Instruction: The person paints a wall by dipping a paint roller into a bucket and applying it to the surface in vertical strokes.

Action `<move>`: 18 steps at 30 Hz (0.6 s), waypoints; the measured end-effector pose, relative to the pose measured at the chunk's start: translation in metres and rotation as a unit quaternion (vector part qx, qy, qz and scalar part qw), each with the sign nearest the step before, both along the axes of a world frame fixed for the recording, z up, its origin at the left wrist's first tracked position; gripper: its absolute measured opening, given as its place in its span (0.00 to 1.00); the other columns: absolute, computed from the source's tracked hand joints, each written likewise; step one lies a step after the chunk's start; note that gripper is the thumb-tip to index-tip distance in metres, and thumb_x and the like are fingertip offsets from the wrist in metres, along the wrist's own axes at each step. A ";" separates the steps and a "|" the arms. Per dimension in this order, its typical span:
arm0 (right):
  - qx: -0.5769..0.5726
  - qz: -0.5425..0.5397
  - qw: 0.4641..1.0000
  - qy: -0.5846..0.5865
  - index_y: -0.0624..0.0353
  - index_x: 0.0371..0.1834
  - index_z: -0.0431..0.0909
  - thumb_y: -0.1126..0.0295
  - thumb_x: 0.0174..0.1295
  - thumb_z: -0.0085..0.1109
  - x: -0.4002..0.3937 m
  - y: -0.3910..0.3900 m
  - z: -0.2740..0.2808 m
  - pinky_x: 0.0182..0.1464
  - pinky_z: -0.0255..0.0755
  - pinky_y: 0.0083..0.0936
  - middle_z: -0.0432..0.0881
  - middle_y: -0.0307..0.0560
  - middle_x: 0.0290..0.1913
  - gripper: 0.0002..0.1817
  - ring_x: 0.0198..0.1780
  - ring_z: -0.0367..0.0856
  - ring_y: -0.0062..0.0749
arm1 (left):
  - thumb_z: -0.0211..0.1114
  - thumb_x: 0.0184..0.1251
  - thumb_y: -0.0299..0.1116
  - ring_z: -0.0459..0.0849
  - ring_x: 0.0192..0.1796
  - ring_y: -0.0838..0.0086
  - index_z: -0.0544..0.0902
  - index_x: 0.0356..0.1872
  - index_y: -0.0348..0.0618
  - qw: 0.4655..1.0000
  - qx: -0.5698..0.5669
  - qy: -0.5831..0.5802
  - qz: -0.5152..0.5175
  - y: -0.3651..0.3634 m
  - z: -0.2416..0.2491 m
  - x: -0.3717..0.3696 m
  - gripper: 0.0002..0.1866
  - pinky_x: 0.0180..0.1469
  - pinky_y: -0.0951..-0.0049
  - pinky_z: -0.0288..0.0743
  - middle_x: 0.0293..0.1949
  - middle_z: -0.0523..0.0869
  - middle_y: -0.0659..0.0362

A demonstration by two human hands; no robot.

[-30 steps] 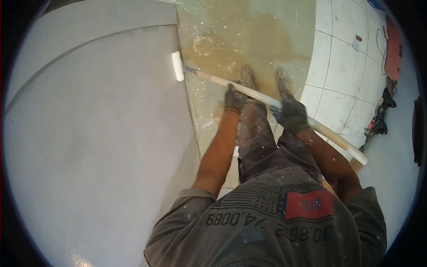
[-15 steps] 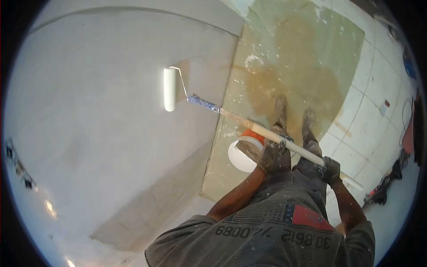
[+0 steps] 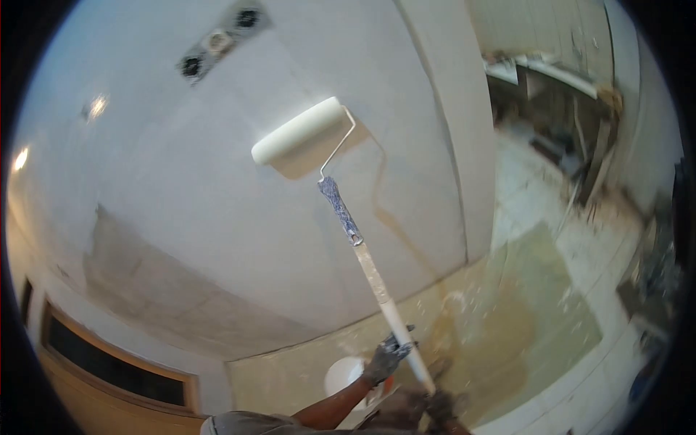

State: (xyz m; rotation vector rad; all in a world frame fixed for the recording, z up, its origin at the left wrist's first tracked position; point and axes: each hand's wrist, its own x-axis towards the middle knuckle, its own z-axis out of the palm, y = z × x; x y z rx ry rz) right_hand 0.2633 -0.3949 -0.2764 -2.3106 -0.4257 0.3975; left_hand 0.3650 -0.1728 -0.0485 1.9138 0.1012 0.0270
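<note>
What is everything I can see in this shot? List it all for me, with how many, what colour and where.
paint roller: one, white sleeve on a thin wire frame, high on the wall, upper middle
pole: one, pale, with a paint-speckled blue handle at its top, running from the roller down to the hands
wall: one, white and grey, fills the left and middle
wall fitting: one, with dark round openings, top left
bucket: one, white, on the floor behind the left hand
floor covering: one sheet, brownish and paint-spattered, lower right
clutter: blurred, count unclear, far right
left hand: one, in a paint-spattered glove, closed on the pole
right hand: one, dark-gloved, lower on the pole at the bottom edge
</note>
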 end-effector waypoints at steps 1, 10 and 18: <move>0.070 -0.005 0.996 -0.057 0.64 0.39 0.78 0.51 0.63 0.61 0.018 0.007 0.006 0.29 0.75 0.47 0.81 0.56 0.22 0.22 0.24 0.82 0.58 | 0.61 0.74 0.32 0.84 0.55 0.69 0.75 0.66 0.37 0.999 -0.040 0.015 0.020 0.001 0.007 0.005 0.22 0.59 0.67 0.77 0.57 0.84 0.49; 0.209 -0.034 0.974 -0.085 0.64 0.41 0.77 0.69 0.59 0.66 0.109 0.064 0.055 0.30 0.74 0.44 0.81 0.56 0.23 0.12 0.26 0.83 0.56 | 0.62 0.73 0.28 0.84 0.49 0.79 0.71 0.69 0.39 0.993 -0.068 -0.094 0.029 0.028 0.047 0.063 0.25 0.53 0.72 0.79 0.46 0.88 0.58; 0.236 -0.116 0.953 -0.152 0.61 0.32 0.73 0.63 0.62 0.64 0.125 0.030 0.071 0.24 0.70 0.42 0.75 0.54 0.17 0.13 0.19 0.78 0.56 | 0.68 0.70 0.38 0.83 0.44 0.77 0.78 0.60 0.38 0.984 -0.090 -0.147 0.050 -0.014 0.050 0.077 0.22 0.51 0.69 0.80 0.46 0.87 0.54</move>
